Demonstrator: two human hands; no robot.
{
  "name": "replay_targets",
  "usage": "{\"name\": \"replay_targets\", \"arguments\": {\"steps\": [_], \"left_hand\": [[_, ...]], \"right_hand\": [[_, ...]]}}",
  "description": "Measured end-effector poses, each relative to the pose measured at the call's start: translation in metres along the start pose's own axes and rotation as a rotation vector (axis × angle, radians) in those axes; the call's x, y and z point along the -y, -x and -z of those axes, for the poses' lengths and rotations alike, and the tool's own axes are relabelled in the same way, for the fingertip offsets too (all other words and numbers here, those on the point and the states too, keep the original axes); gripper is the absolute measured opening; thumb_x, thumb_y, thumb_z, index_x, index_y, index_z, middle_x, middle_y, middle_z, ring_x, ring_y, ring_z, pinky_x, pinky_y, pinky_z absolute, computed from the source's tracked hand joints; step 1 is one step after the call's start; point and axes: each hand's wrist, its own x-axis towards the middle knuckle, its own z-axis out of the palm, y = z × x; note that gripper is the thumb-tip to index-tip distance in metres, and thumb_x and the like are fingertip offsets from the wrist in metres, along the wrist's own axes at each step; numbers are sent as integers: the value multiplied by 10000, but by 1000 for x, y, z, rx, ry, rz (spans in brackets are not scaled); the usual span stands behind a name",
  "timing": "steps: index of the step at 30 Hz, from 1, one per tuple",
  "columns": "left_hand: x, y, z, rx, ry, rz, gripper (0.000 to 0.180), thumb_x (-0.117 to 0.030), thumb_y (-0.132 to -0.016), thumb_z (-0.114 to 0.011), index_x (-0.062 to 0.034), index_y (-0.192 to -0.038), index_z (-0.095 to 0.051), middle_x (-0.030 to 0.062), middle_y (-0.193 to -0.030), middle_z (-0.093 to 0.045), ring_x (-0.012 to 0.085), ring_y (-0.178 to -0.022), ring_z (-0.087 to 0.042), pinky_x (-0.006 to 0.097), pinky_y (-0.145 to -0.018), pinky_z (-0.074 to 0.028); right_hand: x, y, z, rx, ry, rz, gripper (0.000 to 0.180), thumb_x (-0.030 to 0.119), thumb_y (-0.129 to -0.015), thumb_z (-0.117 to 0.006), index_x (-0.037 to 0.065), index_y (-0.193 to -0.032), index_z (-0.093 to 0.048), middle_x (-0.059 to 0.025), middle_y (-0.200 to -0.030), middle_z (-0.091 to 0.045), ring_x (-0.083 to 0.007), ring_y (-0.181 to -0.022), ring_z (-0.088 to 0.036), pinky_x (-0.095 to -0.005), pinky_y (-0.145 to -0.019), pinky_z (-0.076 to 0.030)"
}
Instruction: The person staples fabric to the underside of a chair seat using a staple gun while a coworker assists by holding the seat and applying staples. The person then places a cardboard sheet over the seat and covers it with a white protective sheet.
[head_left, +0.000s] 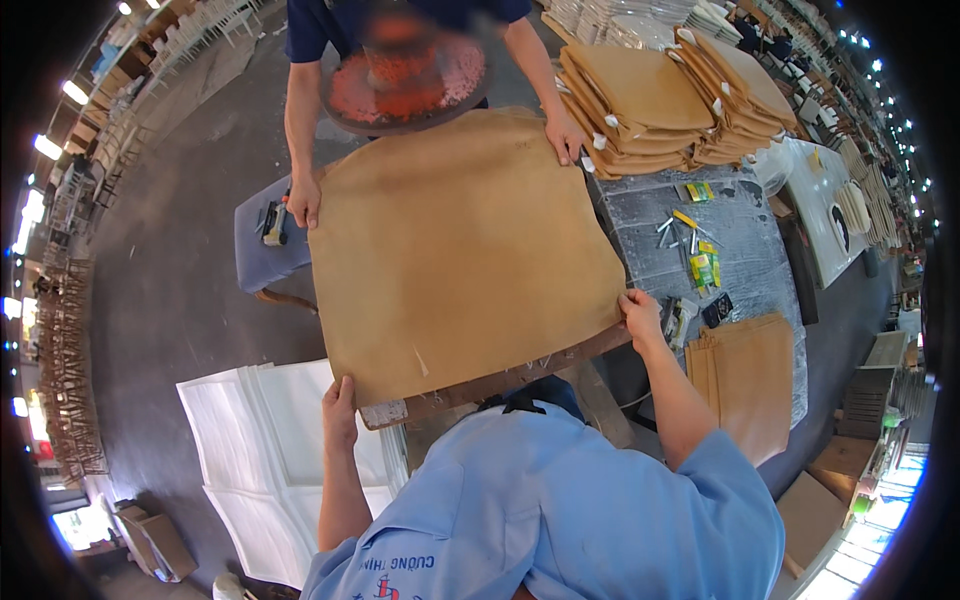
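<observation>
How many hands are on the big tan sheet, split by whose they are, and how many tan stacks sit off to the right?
Wearer's hands on the tan sheet: 2, left hand and right hand.
Co-worker's hands on its far edge: 2.
Tan stacks: 3, two far, one near.
Total: 7.

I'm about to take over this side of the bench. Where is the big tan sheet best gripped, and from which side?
Probably at its two near corners, coming from the near edge. The tan sheet lies flat, its near edge overhanging the board; the left hand and right hand already pinch there, while the co-worker's hands hold the far corners.
</observation>
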Motion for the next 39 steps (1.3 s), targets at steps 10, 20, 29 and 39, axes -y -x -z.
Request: {"name": "replay_targets", "arguments": {"steps": [10, 20, 29, 39], "left_hand": [[13, 20, 4, 31, 19, -24, 385, -273, -1157, -649, 51, -1356, -710, 79, -1265, -776, 149, -1150, -704, 325, -1043, -545], [16, 22, 5, 34, -133, -10, 349, -203, -1153, -625, 56, -1381, -676, 92, -1299, -759, 160, -1177, -706, 341, -1055, -544], [-12, 29, -90, -60, -899, -792, 444, -109, -900, -811, -32, -1325, -707, 220, -1444, -649, 437, -1354, -579, 540, -1145, -462], [29, 22, -167, 316, -1279, -1011, 667, -444, -924, -827, -215, -1526, -654, 84, -1672, -533, 401, -1606, -403, 671, -1299, -281]], "right_hand": [[-2, -2, 0, -35, -1, -23, 121, 193, -1126, -643, 112, -1110, -732, 17, -907, -725, -129, -776, -673, -332, -635, -528], [1, -6, 0, -24, -14, 9, 148, 198, -1115, -656, 72, -1126, -733, -16, -944, -730, -149, -811, -670, -345, -644, -526], [3, -4, 2, -19, 9, -22, 146, 206, -1109, -668, 84, -1145, -740, -20, -966, -741, -150, -829, -677, -360, -692, -549], [52, 42, -34, -33, 494, 586, 281, 166, -967, -808, 75, -1222, -733, -109, -998, -712, -246, -861, -685, -389, -816, -572]]}}
